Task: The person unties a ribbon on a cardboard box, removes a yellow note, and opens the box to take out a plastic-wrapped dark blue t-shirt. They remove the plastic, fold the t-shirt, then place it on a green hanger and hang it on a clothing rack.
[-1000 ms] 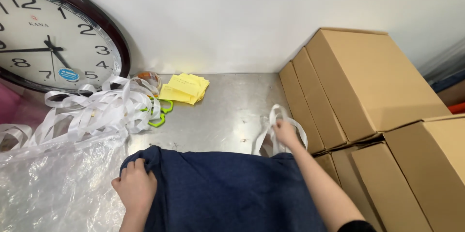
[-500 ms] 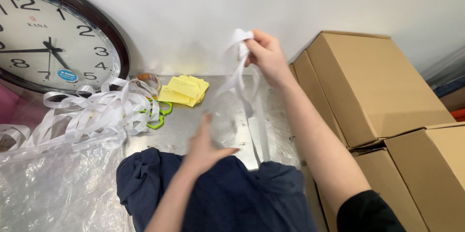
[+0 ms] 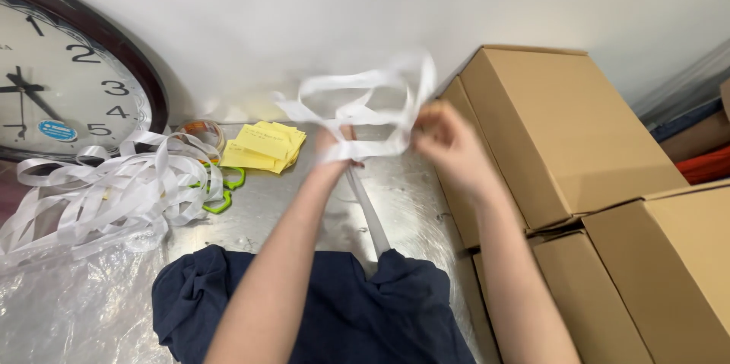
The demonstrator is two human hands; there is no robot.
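Both hands are up over the middle of the steel desk (image 3: 304,204), the left hand (image 3: 338,152) and right hand (image 3: 449,143) each with fingers pinched shut on a looping white ribbon (image 3: 365,94). A dark blue cloth (image 3: 342,311) lies at the near edge; cardboard boxes (image 3: 563,136) crowd the right edge.

Two bare forearms enter from the bottom edge of the head view. Left hand (image 3: 334,152): bare, no ring, watch or glove visible; back of the hand mostly hidden, wrist uncovered. Right hand (image 3: 449,143): bare, knuckles and fingers uncovered, no jewellery seen. No sleeve shows on either forearm within the frame. Nails too blurred to tell.
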